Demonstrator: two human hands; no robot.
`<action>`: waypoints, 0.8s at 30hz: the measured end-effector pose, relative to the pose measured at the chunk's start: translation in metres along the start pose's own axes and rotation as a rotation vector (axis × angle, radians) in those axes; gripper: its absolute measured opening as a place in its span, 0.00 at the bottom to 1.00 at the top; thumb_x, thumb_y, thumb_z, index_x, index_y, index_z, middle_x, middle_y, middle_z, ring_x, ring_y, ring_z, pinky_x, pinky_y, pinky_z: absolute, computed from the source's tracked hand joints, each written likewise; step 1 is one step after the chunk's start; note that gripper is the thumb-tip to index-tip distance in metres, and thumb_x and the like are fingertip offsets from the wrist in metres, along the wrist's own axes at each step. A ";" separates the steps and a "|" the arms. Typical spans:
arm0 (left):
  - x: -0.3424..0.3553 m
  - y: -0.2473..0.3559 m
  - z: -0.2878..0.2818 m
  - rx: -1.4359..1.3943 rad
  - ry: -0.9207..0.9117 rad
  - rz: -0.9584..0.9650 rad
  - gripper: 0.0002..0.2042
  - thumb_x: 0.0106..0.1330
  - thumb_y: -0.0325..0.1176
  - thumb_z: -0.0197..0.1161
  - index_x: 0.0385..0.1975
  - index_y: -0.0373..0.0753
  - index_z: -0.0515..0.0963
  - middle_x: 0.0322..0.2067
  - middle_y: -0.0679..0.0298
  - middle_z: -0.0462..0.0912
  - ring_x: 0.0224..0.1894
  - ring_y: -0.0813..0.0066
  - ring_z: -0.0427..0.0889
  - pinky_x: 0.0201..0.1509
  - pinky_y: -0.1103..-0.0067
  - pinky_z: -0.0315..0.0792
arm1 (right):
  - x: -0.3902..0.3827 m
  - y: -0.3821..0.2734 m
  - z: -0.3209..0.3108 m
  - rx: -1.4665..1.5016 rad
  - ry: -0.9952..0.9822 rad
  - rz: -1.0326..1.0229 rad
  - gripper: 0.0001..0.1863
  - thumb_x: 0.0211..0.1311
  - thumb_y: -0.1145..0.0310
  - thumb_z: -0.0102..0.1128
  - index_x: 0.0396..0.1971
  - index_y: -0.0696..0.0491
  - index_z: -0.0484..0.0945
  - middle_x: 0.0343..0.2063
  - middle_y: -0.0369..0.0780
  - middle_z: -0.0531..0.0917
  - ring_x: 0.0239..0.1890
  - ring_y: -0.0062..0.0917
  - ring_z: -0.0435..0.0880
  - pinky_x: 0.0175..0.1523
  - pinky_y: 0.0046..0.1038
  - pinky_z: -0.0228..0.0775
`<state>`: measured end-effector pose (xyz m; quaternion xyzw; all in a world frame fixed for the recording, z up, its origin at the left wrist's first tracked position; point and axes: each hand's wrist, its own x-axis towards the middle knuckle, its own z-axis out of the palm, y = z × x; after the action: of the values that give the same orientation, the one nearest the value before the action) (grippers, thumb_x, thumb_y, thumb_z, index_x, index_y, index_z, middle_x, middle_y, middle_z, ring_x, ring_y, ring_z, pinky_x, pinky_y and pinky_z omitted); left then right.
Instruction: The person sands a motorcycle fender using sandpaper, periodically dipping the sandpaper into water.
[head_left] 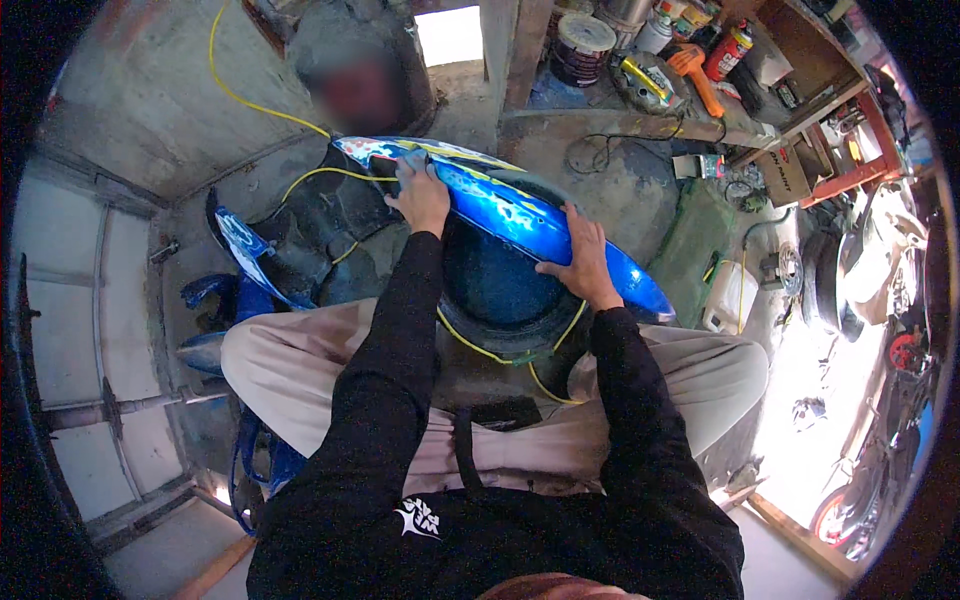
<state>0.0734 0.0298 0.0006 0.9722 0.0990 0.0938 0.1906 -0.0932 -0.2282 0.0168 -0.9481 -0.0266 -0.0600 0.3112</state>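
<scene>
A long, curved blue motorcycle body panel (510, 215), with pale and yellowish patches, slants across a round black tub (500, 290). My left hand (420, 195) grips its upper left part, fingers over the top and thumb on the near side. Beside those fingers is a small dark, red-edged patch; I cannot tell if it is part of the panel. Toward the panel's right end, my right hand (585, 262) holds it with the thumb on the near face and fingers over the far edge. A thin yellow hose (480, 350) curves around the tub's near side.
Another blue-and-white panel (245, 245) lies at the left, near more blue parts. A wooden shelf (640, 125) at the upper right bears cans, a spray can (728, 50) and an orange heat gun (695, 75). A white jug (730, 297) stands right of my knees.
</scene>
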 end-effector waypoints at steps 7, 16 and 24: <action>-0.135 0.049 -0.002 -0.005 -0.008 0.372 0.26 0.78 0.38 0.51 0.73 0.36 0.67 0.79 0.39 0.51 0.79 0.48 0.60 0.68 0.37 0.58 | 0.000 0.002 0.003 -0.028 0.003 -0.007 0.71 0.35 0.52 0.88 0.80 0.57 0.52 0.70 0.50 0.73 0.74 0.46 0.66 0.80 0.53 0.45; -0.027 0.009 -0.001 -0.028 0.036 0.149 0.25 0.77 0.37 0.54 0.72 0.37 0.69 0.79 0.41 0.51 0.78 0.49 0.62 0.68 0.35 0.57 | 0.001 0.001 0.002 -0.028 0.001 0.007 0.70 0.38 0.49 0.86 0.80 0.55 0.53 0.72 0.47 0.71 0.74 0.46 0.66 0.80 0.54 0.44; -0.157 0.055 -0.002 0.009 -0.063 0.524 0.26 0.73 0.37 0.57 0.69 0.34 0.71 0.78 0.42 0.54 0.75 0.49 0.67 0.70 0.42 0.57 | 0.000 0.000 0.005 -0.048 0.035 -0.027 0.71 0.34 0.53 0.88 0.79 0.58 0.53 0.70 0.51 0.72 0.74 0.46 0.66 0.81 0.52 0.45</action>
<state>-0.0691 -0.0556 0.0014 0.9679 -0.1619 0.1093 0.1583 -0.0930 -0.2255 0.0131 -0.9537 -0.0327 -0.0814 0.2877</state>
